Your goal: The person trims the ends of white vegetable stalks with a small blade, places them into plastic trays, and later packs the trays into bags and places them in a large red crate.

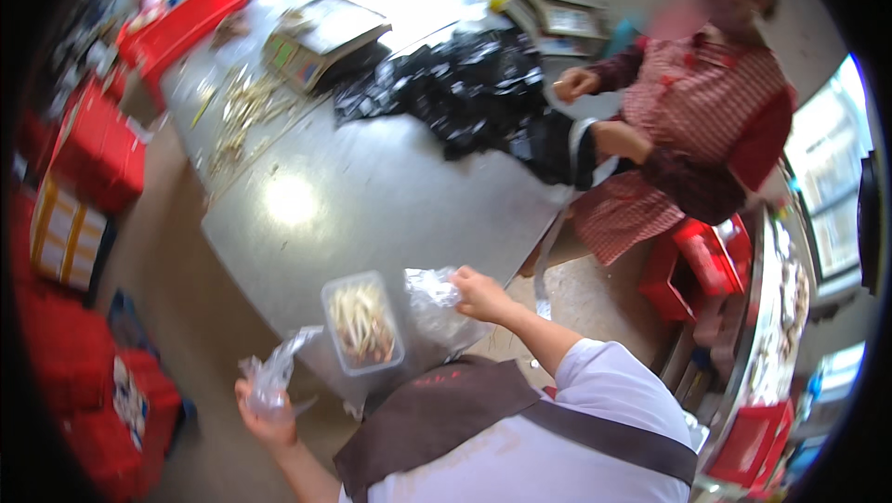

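A clear plastic tub (362, 322) filled with pale, thin-stemmed mushrooms or a similar vegetable sits at the near corner of the metal table (320, 224). Left of the tub, beyond the table's edge, my left hand (268, 419) grips a crumpled clear plastic bag (273, 377). My right hand (481, 294) pinches the edge of another clear plastic bag (433, 294), which lies on the table just right of the tub. Neither hand touches the tub.
A co-worker (697, 106) stands at the table's right side, hands near a heap of black plastic bags (474, 92). Loose pale stems (244, 113) and a cardboard box (320, 36) lie farther back. Red crates (97, 148) stand on the floor at left; more red crates (704, 259) are at right.
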A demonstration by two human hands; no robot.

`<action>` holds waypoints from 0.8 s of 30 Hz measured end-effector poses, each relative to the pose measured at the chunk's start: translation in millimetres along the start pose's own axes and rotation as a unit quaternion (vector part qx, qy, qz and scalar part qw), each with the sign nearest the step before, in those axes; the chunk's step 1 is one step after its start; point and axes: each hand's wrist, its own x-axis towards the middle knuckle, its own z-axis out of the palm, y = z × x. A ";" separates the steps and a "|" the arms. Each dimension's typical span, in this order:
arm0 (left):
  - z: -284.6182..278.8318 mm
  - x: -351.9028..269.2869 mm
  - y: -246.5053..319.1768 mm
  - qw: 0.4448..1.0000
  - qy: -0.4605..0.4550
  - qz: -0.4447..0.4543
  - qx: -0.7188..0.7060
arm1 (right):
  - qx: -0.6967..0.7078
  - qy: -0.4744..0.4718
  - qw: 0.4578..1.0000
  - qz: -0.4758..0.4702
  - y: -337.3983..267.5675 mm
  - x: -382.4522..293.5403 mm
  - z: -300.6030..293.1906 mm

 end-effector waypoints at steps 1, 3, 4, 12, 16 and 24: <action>1.2 -3.4 6.0 1.000 -0.002 -0.016 0.027 | 0.088 -0.014 0.996 -0.025 3.1 7.2 -16.4; -2.1 2.4 -4.9 0.903 -0.019 0.150 0.403 | 0.307 -0.069 0.949 -0.019 -5.2 6.5 -55.0; 9.4 1.6 -3.9 0.952 0.016 0.102 0.288 | 0.354 -0.099 0.930 -0.001 -2.9 14.2 -67.5; 21.3 0.3 -10.2 0.971 -0.011 0.065 0.229 | 0.559 0.357 0.748 -0.020 27.9 168.2 -355.4; 26.4 -15.0 -18.3 0.994 0.077 -0.041 -0.060 | 0.634 0.492 0.585 -0.113 16.5 158.5 -418.6; 65.2 -6.6 -26.0 0.995 0.102 -0.020 -0.001 | 0.492 0.073 0.867 -0.029 -16.1 128.3 -108.3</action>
